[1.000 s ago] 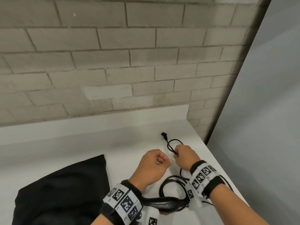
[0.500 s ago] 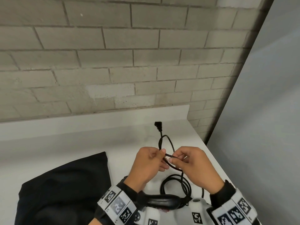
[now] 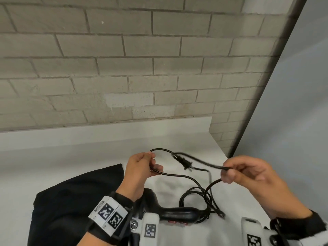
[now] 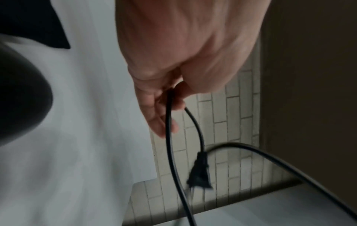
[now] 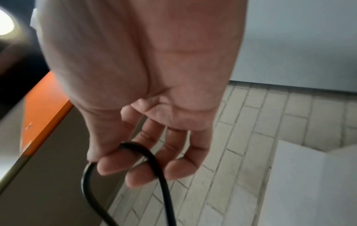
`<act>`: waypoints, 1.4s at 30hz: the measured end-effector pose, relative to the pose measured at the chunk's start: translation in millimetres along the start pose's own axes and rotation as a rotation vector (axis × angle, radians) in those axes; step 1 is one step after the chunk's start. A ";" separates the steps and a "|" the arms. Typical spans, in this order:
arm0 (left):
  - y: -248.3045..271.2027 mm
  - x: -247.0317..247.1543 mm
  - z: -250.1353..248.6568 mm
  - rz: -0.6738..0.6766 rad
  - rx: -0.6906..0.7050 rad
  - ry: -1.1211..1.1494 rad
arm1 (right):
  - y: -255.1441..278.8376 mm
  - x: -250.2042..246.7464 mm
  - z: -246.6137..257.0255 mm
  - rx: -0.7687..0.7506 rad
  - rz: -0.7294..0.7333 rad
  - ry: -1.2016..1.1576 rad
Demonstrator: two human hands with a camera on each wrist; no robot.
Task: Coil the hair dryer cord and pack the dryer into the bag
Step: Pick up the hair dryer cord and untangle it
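Note:
The black hair dryer (image 3: 175,212) lies on the white counter (image 3: 71,157) near the bottom edge, partly hidden by my left wrist. Its black cord (image 3: 197,181) runs up from a loose tangle by the handle. My left hand (image 3: 142,167) pinches a bend of the cord (image 4: 168,116). My right hand (image 3: 245,171) pinches another bend (image 5: 146,154) further right, so a length hangs stretched between both hands. The plug (image 3: 184,163) dangles from that length above the counter; it also shows in the left wrist view as the plug (image 4: 200,172). The black bag (image 3: 71,201) lies flat at left.
A grey brick wall (image 3: 142,59) rises behind the counter's raised back lip. The counter ends at the right along a grey panel (image 3: 292,121), close to my right hand. An orange strip (image 5: 42,110) shows in the right wrist view.
My hands have drawn apart, the right one moving right, pulling the cord into a length between them. The plug has come up off the counter and now hangs between the hands.

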State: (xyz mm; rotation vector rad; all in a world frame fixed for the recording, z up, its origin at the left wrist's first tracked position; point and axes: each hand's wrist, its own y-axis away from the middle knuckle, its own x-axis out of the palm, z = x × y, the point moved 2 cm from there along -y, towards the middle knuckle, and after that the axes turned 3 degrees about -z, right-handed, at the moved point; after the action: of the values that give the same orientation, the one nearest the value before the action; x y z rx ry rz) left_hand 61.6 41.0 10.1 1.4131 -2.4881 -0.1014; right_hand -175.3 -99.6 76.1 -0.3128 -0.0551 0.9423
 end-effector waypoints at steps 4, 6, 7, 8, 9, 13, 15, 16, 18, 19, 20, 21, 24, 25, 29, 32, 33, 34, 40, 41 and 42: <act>-7.4 -16.3 0.2 -0.138 -0.072 0.206 | -0.7 -13.0 -7.5 -0.014 -0.246 -0.434; -12.6 -27.6 -1.9 -0.206 -0.091 0.265 | -1.4 -18.9 -10.3 0.016 -0.343 -0.432; -14.9 -33.9 -3.7 -0.229 -0.096 0.292 | -1.4 -20.0 -11.4 0.031 -0.367 -0.417; -16.9 -40.2 -6.0 -0.241 -0.094 0.319 | -1.1 -20.1 -12.9 0.039 -0.386 -0.406; -18.3 -46.7 -9.0 -0.240 -0.086 0.346 | -0.2 -19.7 -15.2 0.048 -0.395 -0.389; -16.4 -68.0 -27.8 -0.174 -0.008 0.410 | 1.6 -16.6 -33.2 0.100 -0.403 -0.170; -14.1 -78.4 -39.1 -0.159 0.038 0.419 | 0.9 -15.3 -46.5 0.130 -0.414 -0.047; -13.4 -84.2 -45.0 -0.152 0.061 0.427 | 0.0 -15.3 -53.8 0.147 -0.427 0.014; -13.7 -99.1 -55.8 -0.146 0.099 0.443 | -0.4 -16.6 -67.3 0.182 -0.457 0.142; -14.5 -108.1 -60.1 -0.141 0.113 0.442 | 0.0 -18.3 -73.6 0.201 -0.471 0.196; -15.6 -116.9 -63.2 -0.128 0.125 0.436 | 0.8 -20.9 -79.6 0.222 -0.482 0.251; -17.0 -125.1 -64.7 -0.106 0.130 0.426 | 2.1 -23.7 -85.5 0.252 -0.483 0.316; -20.3 -138.4 -62.5 -0.039 0.112 0.376 | 8.8 -21.6 -93.3 0.292 -0.451 0.650; -22.3 -137.4 -60.8 -0.025 0.102 0.354 | 11.6 -15.9 -90.8 0.227 -0.446 0.727; -27.9 -115.0 -53.7 0.079 0.068 0.229 | 26.2 38.0 -81.4 0.079 0.008 0.789; -36.2 -90.3 -43.0 0.162 -0.009 0.178 | 41.0 74.5 -102.5 0.237 0.418 0.926; -39.7 -83.0 -37.1 0.170 -0.040 0.169 | 43.6 81.8 -110.5 0.263 0.445 0.987; -43.2 -75.5 -30.8 0.179 -0.070 0.167 | 45.4 87.0 -117.9 0.279 0.434 1.044; -54.8 -40.3 21.1 0.260 -0.236 -0.151 | 48.4 95.9 -127.9 0.240 0.364 1.189; -52.2 -36.4 25.9 0.287 -0.248 -0.277 | 48.0 94.0 -125.2 0.213 0.359 1.157; -48.8 -33.4 29.2 0.330 -0.251 -0.426 | 47.1 92.1 -120.7 0.200 0.363 1.106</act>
State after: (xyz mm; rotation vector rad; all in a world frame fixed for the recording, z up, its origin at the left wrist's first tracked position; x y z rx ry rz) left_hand 110.3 41.8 -34.3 0.9415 -2.8793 -0.6828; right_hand -136.1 -28.9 -60.9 -0.6326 1.1322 1.0099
